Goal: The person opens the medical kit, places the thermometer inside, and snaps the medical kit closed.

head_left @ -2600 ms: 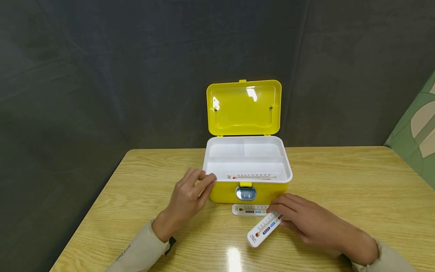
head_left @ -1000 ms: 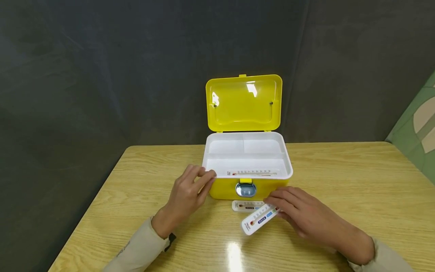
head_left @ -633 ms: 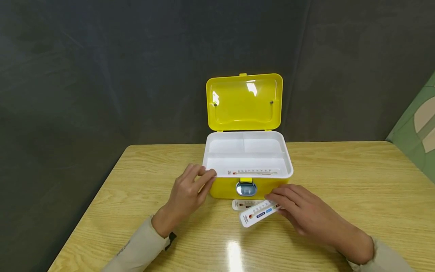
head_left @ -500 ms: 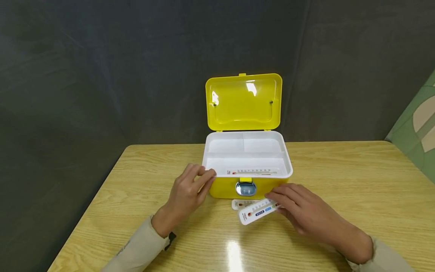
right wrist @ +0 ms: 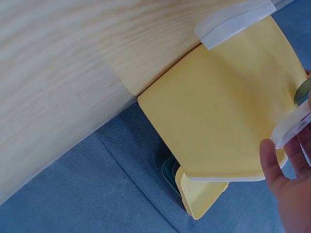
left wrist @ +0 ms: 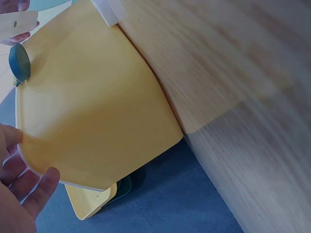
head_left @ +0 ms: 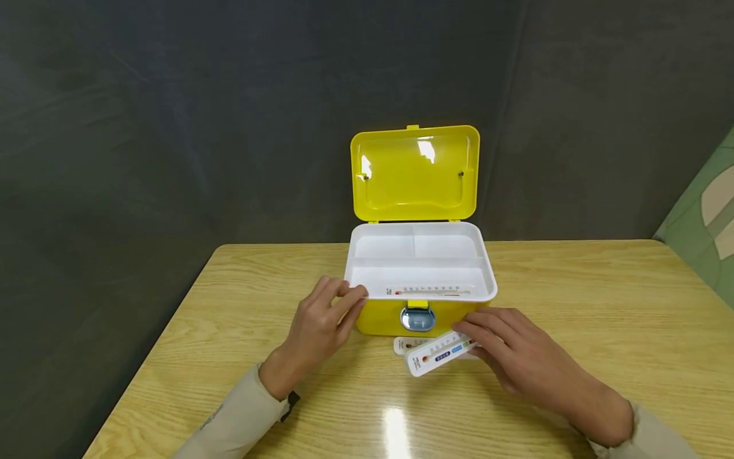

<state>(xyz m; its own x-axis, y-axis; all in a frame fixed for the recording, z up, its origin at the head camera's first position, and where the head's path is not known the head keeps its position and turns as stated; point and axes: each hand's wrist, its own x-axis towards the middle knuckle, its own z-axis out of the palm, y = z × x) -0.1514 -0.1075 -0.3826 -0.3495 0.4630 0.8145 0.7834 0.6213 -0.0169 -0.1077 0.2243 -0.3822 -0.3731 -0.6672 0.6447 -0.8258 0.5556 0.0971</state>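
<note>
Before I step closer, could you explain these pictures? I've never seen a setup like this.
There is no robot here, just a person's two bare hands. The wide picture comes from a head-worn camera looking down; the two tilted ones from cameras on each wrist. On the wooden table stands a yellow box, lid open, with a white tray. The left hand grips the box's front left corner at the rim. The right hand holds a white thermometer by one end. A second thermometer lies on the table in front of the box, partly hidden, and a third in the tray's front compartment.
</note>
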